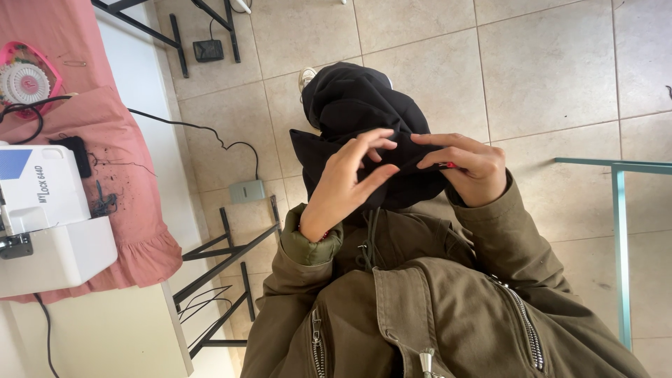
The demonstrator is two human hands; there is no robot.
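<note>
- The black garment (pixel 350 105) hangs in front of the person's chest, above the beige floor tiles (pixel 546 63), and both hands meet at its lower part.
- Most of the cloth is bunched in a rounded lump above the hands; a flatter edge of it runs between the two hands.
- The left hand (pixel 350 185) is half open: the fingers are long and spread, and they lie over the front of the cloth. The thumb seems to press on the fold, so this hand grips the garment lightly (how firm the pinch is cannot be told).
- The right hand (pixel 469 164) is more closed. Its fingers curl around the edge of the garment and hold it, and a small red thing (pixel 450 166) shows between the fingers; it is too small to say what it is.
- The two hands are near each other, with the fingertips almost touching over the cloth.
- The held edge lies roughly across the picture, from one hand to the other, while the bulk of the garment goes up and away from the person.
- The person wears an olive jacket (pixel 434 308) with zips.
- At the side stands a white sewing machine (pixel 42 210) on a pink cloth (pixel 133 231), which covers a table; a round pin holder (pixel 24 80) lies further on it.
- A teal frame (pixel 619 231) stands at the other side.
</note>
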